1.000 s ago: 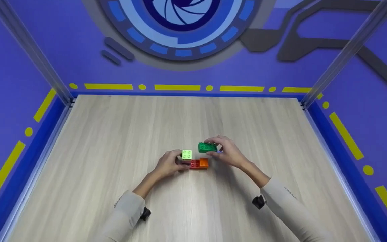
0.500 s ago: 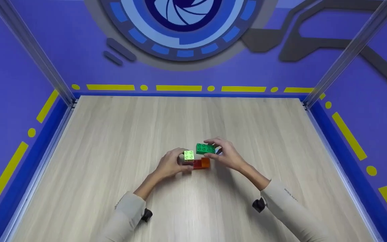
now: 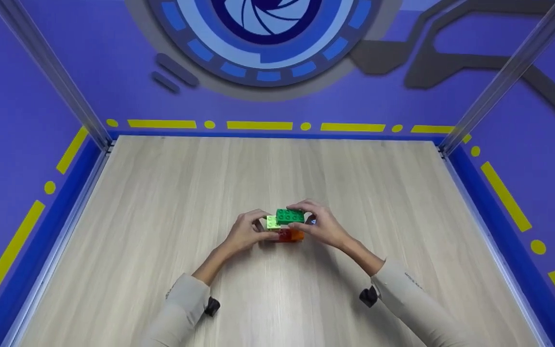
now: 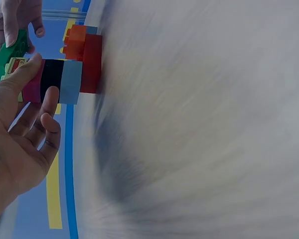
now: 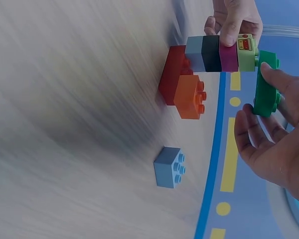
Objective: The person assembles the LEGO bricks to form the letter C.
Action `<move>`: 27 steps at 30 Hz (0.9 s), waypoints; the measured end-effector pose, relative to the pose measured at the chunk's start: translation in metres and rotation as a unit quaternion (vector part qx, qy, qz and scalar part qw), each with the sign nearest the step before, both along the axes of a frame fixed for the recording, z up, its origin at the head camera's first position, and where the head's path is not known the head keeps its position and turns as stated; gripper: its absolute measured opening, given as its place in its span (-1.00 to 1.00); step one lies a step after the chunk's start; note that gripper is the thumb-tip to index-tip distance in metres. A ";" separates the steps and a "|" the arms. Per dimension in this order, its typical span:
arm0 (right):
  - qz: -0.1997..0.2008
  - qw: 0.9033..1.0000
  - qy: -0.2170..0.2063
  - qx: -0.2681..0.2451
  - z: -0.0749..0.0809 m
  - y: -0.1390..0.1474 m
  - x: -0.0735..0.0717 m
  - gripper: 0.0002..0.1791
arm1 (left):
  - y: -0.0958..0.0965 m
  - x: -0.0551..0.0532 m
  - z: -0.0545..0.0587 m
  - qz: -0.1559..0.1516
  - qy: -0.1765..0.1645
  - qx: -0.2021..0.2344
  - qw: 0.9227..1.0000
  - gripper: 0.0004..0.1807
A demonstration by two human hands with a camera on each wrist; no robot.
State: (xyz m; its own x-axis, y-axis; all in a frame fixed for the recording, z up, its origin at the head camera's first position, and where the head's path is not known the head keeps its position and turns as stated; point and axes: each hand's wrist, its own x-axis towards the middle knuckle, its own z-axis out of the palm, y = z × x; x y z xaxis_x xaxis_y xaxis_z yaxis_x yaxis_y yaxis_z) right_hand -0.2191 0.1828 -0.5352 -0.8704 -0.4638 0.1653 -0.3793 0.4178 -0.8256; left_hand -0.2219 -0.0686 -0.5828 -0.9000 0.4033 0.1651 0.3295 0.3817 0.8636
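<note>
On the table a red building brick [image 5: 173, 74] carries a tower at one end and an orange brick [image 5: 189, 97] at the other. From the bottom, the tower stacks a light blue brick [image 4: 71, 82], a black brick [image 5: 211, 54], a magenta brick [image 5: 228, 59] and a lime brick [image 5: 246, 52] with a printed front. My left hand [image 3: 248, 233] grips the tower's upper part, thumb on the magenta brick in the right wrist view. My right hand [image 3: 324, 224] pinches a green brick [image 3: 288, 216] by its sides; one end overlaps the lime brick's studs, and the other juts out above the orange brick.
A loose light blue brick [image 5: 167, 168] stands on the wooden table [image 3: 186, 183], beyond the orange brick and mostly behind my right hand in the head view. Blue walls [image 3: 89, 86] with yellow marks edge the table at the back and sides.
My right hand has brought the green brick leftward, from apart from the lime brick to over its top. My left hand keeps its grip on the tower.
</note>
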 end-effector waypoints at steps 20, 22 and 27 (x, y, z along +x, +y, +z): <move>0.029 0.997 0.027 0.063 0.008 -0.005 -0.001 -0.57 | -0.002 -0.002 0.003 -0.016 -0.010 -0.008 1.000 -0.57; 0.034 0.996 0.025 0.073 0.011 -0.005 -0.002 -0.56 | -0.002 -0.002 0.003 -0.017 -0.010 -0.005 1.000 -0.57; 0.047 0.995 0.015 0.089 0.017 -0.007 -0.005 -0.56 | -0.003 -0.002 0.003 -0.018 -0.011 -0.001 1.000 -0.58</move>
